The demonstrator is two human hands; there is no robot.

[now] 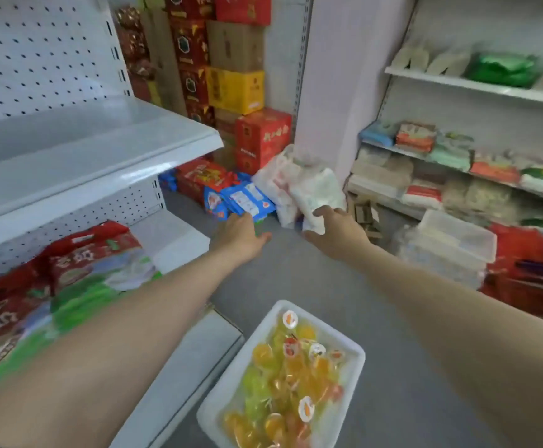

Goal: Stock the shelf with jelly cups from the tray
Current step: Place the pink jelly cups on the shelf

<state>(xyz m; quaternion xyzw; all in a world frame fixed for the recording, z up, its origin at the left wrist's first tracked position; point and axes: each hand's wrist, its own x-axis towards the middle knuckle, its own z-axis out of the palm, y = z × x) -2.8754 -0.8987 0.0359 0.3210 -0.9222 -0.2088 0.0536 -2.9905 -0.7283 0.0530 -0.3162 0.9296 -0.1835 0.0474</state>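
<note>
A white tray [352, 352] lies on the grey floor at the bottom centre, holding several yellow, orange and green jelly cups [291, 379]. The white shelf [108, 176] at the left has a bare upper board. Both my arms reach forward, well past the tray. My left hand [239, 236] hovers at the blue snack packets [247, 200] on the floor; a small green patch shows by its thumb, and its fingers are hidden. My right hand [336, 231] has its thumb and fingers around a corner of a white plastic bag [299, 189].
Red and green snack bags [69, 279] fill the lower left shelf. Stacked red and yellow cartons [234, 88] stand at the back. Shelves of packaged goods [457, 163] line the right, with clear plastic boxes [451, 244] and red bags on the floor below.
</note>
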